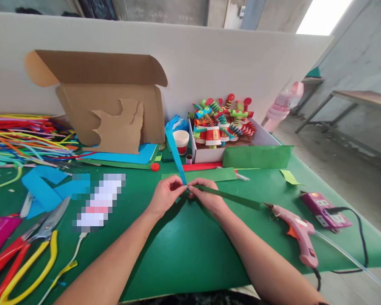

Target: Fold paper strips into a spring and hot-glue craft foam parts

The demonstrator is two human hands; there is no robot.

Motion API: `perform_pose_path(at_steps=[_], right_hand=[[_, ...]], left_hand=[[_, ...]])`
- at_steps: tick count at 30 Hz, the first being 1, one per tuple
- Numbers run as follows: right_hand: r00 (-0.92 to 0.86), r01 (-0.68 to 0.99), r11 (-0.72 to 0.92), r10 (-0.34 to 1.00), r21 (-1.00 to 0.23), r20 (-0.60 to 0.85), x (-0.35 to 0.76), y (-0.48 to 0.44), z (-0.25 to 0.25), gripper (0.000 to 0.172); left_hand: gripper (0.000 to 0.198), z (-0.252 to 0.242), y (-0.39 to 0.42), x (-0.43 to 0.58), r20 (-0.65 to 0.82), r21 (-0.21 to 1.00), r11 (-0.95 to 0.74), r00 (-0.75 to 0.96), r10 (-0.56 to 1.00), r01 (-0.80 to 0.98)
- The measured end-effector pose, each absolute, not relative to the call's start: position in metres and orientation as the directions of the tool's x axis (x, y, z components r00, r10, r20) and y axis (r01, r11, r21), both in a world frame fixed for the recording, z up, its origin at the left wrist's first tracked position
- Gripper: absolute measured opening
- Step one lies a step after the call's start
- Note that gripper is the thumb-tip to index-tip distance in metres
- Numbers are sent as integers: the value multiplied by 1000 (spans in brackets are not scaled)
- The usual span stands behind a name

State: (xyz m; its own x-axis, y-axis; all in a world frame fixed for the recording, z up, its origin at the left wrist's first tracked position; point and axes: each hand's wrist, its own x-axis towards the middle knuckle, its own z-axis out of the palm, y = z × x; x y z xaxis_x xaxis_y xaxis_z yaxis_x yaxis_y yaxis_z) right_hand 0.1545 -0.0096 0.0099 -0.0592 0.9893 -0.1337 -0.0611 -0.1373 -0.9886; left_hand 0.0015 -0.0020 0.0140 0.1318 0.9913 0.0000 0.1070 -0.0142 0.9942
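Observation:
Above the middle of the green table, the fingertips of both hands meet at the crossing of two paper strips. My left hand [167, 195] pinches the lower end of a blue paper strip [177, 154], which slants up and away. My right hand [209, 195] is closed on a dark green paper strip [235, 197] that runs off to the right toward the glue gun. The strips come together between the fingers, where the exact join is hidden. Just beyond the hands lies a flat green paper piece [209, 175].
On the right, a pink glue gun [300, 233] lies by a purple box [325, 212]. A tray [209, 155] of paper-cup figures stands behind. At left are scissors [52, 220], a blue paper roll [44, 186], pipe cleaners [28, 140] and an open cardboard box [111, 67].

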Motion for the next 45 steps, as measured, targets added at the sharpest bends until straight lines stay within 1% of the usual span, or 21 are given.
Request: perform_pose_path(at_steps=[3,5,8,11,14,16,19,23,25,27,31,33,35,38,42,45], right_hand=[[-68,15,-135,988,-991,-136,155,-9,9,14],[-69,5,-137,988,-991,-137,155,-10,11,15],[-91,-96,-144,987,-985,-135,151,-13,15,19],[-111,-206,-163,984,-965,-142,147,-14,16,29],[-119,-245,-181,981,-952,-156,145,-13,13,31],[-109,-248,-189,980,-950,-167,146,-12,11,29],[-90,-239,-195,980,-951,-178,149,-10,7,28],[-86,-176,-147,987,-973,-134,151,-9,5,28],[-72,-192,-125,991,-973,-114,150,-9,6,29],[-77,-248,-134,990,-960,-118,148,-11,9,32],[-140,-332,-245,968,-911,-209,145,-14,13,34],[-135,-347,-275,961,-897,-243,145,-14,12,36],[-105,-339,-264,965,-903,-242,145,-13,10,36],[-65,-261,-209,978,-943,-198,147,-12,7,34],[-34,-145,-146,989,-979,-142,147,-11,5,30],[-18,-133,-133,991,-982,-132,146,-12,5,28]], left_hand=[[27,17,-3,3,-11,997,2,122,993,74],[26,20,-3,3,-36,999,31,124,992,43],[27,22,-4,4,-59,998,62,92,994,-26],[29,22,-5,6,-62,995,66,53,997,-78],[29,20,-6,8,-63,992,68,49,997,-103],[28,19,-6,9,-75,989,82,55,996,-127],[29,18,-6,9,-141,974,152,80,987,-167],[29,20,-5,7,-238,960,249,92,967,-131],[27,20,-4,7,-235,963,242,69,970,-121],[26,21,-4,7,-208,968,210,28,978,-135],[25,20,-5,10,-175,977,166,-58,983,-135],[24,20,-6,12,-164,982,156,-74,984,-108],[23,20,-7,13,-151,986,145,-75,986,-82],[22,21,-7,14,-154,986,151,-41,987,-69],[22,22,-7,14,-172,980,171,2,985,-104],[22,23,-6,14,-177,975,174,-11,984,-140]])
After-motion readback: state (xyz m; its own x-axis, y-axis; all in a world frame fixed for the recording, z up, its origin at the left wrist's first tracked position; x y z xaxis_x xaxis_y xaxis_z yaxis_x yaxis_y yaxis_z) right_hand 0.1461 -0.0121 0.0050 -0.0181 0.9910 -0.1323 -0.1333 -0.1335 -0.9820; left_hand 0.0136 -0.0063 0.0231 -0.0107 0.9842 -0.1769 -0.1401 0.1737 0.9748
